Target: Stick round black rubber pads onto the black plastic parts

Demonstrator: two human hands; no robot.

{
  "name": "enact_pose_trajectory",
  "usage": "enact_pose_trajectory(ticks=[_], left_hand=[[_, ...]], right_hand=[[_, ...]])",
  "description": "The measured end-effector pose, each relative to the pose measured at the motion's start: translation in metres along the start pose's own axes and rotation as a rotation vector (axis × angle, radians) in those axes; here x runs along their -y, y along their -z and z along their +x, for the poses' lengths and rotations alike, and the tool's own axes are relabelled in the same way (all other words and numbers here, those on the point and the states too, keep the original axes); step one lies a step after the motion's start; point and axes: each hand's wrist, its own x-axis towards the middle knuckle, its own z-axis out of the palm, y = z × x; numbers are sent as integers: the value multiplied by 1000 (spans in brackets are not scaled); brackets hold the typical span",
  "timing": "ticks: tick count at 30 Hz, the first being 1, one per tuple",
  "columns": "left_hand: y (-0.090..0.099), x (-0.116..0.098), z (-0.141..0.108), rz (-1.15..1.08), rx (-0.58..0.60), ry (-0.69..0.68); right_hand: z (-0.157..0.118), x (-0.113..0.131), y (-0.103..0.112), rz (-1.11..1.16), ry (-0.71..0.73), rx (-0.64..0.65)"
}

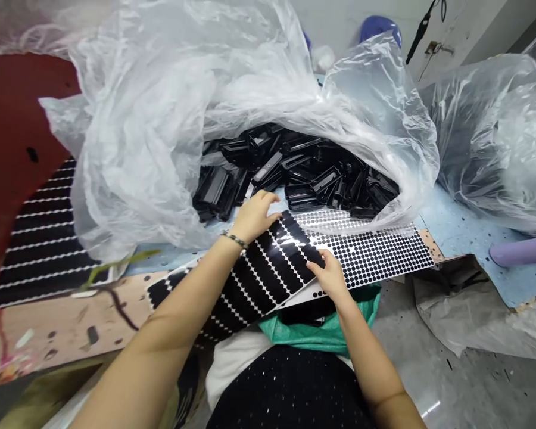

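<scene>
A sheet of black stickers [254, 280], divided by scalloped white strips, slants across the table's front edge. My right hand [330, 274] pinches its right edge between thumb and fingers. My left hand [255, 215] is at the sheet's far edge, thumb touching it, with a gap between thumb and curved fingers. Beneath lies a white sheet with rows of black dots [379, 253], reaching out to the right. Just beyond my hands, many black plastic parts [295, 167] are heaped in the mouth of a clear plastic bag [138, 119].
Another clear bag [486, 143] of dark contents stands right, near a purple cylinder [522, 251]. More black sticker sheet [44, 232] lies at left, beside a red panel [22, 137]. A green bag [295, 335] sits below the table edge, close to my lap.
</scene>
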Motion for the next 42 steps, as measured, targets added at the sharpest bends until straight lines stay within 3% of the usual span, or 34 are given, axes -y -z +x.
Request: enact_pose_trajectory(ticks=[2,5,7,9,13,15,19,21,23,26,31,34,38,42], left_hand=[[-21,-12,16,13,-2,-99],[-48,-28,36,16,51,-121],[-54,-32,44,18,49,-104],[-48,-33,44,17,25,-108],[-19,-35,14,-229,-235,-116],[-10,-42,-14,-525,-336,6],[-24,-55,-69,-1135,-187,333],[-40,-56,-86,-1266,-140,450],[-55,-54,-96,-1319,-139,552],[-69,-46,-99,-1351,-139,629],[-71,-39,-98,-1369,-114,626],[-63,-37,-100,-1369,-125,600],[-47,-43,-107,-1393,-158,513],[-45,-59,-109,-1456,-2,549]], right_hand=[[1,-2,-3,-43,-12,-58],[1,-5,-4,-97,52,-146],[0,-5,-2,-142,92,-198],[0,-5,0,-188,75,-208],[-2,-2,0,-313,24,-182],[-3,-1,2,-389,54,-171],[6,1,16,-481,333,-146],[22,6,24,-549,476,-91],[46,13,27,-664,548,65],[90,30,22,-853,522,204],[139,57,16,-953,452,130],[129,58,22,-901,485,99],[72,38,39,-659,663,-32],[16,11,46,-510,497,-23]])
